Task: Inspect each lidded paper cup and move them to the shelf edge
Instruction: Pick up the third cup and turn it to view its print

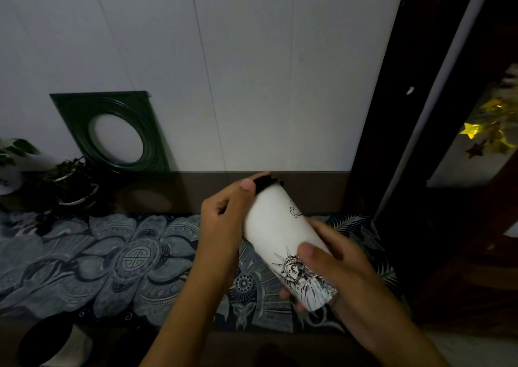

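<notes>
A white paper cup (276, 228) with a black lid (267, 183) and a black Statue of Liberty drawing is held tilted above the shelf, lid pointing away from me. My left hand (224, 215) grips the upper part, thumb at the lid's rim. My right hand (328, 265) holds the lower part near the base, thumb on the drawing. A second lidded cup (53, 344), black lid toward me, sits at the bottom left corner.
A patterned blue-grey cloth (117, 263) covers the shelf. A dark green frame (115, 134) with a round hole leans on the white wall. Potted plants (67, 184) stand at the left. A dark post (392, 114) and gold star decorations (487, 134) are at the right.
</notes>
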Demonstrator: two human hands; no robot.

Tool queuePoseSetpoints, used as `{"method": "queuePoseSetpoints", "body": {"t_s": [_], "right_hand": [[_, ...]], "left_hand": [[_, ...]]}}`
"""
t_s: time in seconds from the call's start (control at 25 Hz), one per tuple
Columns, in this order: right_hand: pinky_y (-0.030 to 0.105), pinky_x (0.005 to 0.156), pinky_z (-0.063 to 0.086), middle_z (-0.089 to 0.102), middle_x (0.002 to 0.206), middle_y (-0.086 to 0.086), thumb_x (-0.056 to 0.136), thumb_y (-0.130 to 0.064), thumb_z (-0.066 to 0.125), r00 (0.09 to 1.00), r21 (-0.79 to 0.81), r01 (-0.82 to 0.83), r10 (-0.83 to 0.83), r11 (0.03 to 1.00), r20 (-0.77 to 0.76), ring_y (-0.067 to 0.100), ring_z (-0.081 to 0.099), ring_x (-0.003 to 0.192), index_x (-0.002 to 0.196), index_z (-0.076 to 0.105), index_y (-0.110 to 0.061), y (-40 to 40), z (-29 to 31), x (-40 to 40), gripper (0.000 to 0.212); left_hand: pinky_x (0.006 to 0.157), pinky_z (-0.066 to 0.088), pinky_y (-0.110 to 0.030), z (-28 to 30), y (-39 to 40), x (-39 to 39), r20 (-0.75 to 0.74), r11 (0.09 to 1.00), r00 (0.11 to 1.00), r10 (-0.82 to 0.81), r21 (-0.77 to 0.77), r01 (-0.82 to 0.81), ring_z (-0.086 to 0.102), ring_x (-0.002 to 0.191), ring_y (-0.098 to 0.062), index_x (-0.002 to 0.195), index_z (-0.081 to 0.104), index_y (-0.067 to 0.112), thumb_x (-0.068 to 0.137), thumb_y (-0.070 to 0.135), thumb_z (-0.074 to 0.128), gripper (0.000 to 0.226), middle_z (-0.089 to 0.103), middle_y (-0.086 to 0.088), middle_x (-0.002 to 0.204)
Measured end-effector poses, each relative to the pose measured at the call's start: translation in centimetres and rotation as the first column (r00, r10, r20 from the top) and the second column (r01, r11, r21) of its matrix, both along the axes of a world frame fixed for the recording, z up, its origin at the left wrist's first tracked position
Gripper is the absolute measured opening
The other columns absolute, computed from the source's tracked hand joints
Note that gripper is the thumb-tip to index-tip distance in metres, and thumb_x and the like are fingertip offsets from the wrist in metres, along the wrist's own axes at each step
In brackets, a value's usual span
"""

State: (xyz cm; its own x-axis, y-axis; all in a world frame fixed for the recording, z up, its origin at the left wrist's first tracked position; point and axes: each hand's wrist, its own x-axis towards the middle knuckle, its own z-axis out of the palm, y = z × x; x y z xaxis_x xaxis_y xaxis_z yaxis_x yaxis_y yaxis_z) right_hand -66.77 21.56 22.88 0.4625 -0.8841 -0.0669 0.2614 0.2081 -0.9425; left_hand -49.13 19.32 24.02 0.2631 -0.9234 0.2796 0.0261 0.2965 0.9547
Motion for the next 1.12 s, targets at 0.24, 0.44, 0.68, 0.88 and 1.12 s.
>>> {"method": "queuePoseSetpoints", "body": {"t_s": [0.24, 0.44, 0.68, 0.88, 1.12], "right_hand": [[0.025, 0.088, 0.053, 0.025, 0.138, -0.032, 0.067, -0.072, 0.056, 0.547, -0.691, -0.246, -0.491, 0.680, -0.678, -0.001, 0.054, 0.105, 0.143, -0.004, -0.066, 0.3, -0.1, 0.6, 0.096], [0.019, 0.081, 0.059, 0.056, 0.135, -0.023, 0.066, -0.058, 0.074, 0.878, -0.517, 0.018, -0.261, 0.856, -0.401, -0.001, 0.067, 0.106, 0.143, 0.032, -0.060, -0.1, -0.2, 0.0, 0.088], [0.034, 0.048, 0.057, 0.077, 0.104, 0.014, 0.057, -0.043, 0.092, 0.988, 0.077, -0.099, 0.088, 0.992, 0.126, 0.030, 0.073, 0.064, 0.111, 0.072, -0.040, -1.0, 0.8, -0.6, 0.058], [0.024, 0.076, 0.060, 0.048, 0.124, -0.040, 0.061, -0.071, 0.065, 0.772, -0.464, -0.019, -0.282, 0.885, -0.570, 0.001, 0.065, 0.101, 0.136, 0.021, -0.074, -1.2, 0.5, -0.2, 0.087], [0.018, 0.073, 0.059, 0.062, 0.130, -0.024, 0.064, -0.058, 0.075, 0.923, -0.413, 0.020, -0.176, 0.911, -0.343, 0.001, 0.070, 0.101, 0.132, 0.043, -0.067, -1.6, 0.0, -0.7, 0.076]], "left_hand": [[0.051, 0.046, -0.027, -0.2, -0.9, 0.0, 0.021, 0.986, 0.987, 0.158, 0.052, -0.159, 0.059, 0.063, -0.013, 0.071, 0.074, 0.020, 0.077, 0.066, 0.058, 0.049, 0.067, -0.008, 0.067], [0.060, 0.057, -0.023, -0.2, -1.3, 0.2, 0.037, 0.999, 0.998, 0.042, 0.023, -0.043, 0.071, 0.071, -0.013, 0.084, 0.080, 0.043, 0.081, 0.068, 0.050, 0.039, 0.076, -0.007, 0.080], [0.069, 0.059, -0.032, -0.1, -1.5, 0.3, -0.013, 1.000, 1.000, 0.005, 0.009, -0.004, 0.074, 0.079, -0.022, 0.097, 0.081, 0.038, 0.082, 0.064, 0.054, 0.041, 0.079, -0.010, 0.087], [0.067, 0.049, -0.045, -0.7, -2.0, -0.6, 0.051, 0.994, 0.995, 0.088, 0.068, -0.091, 0.065, 0.071, -0.041, 0.080, 0.073, 0.015, 0.076, 0.069, 0.055, 0.057, 0.069, -0.024, 0.079], [0.072, 0.059, -0.027, -0.9, -1.9, -0.5, 0.106, 0.999, 0.994, -0.019, 0.040, 0.015, 0.075, 0.089, -0.008, 0.101, 0.077, 0.052, 0.084, 0.067, 0.049, 0.036, 0.081, 0.013, 0.097]]}}
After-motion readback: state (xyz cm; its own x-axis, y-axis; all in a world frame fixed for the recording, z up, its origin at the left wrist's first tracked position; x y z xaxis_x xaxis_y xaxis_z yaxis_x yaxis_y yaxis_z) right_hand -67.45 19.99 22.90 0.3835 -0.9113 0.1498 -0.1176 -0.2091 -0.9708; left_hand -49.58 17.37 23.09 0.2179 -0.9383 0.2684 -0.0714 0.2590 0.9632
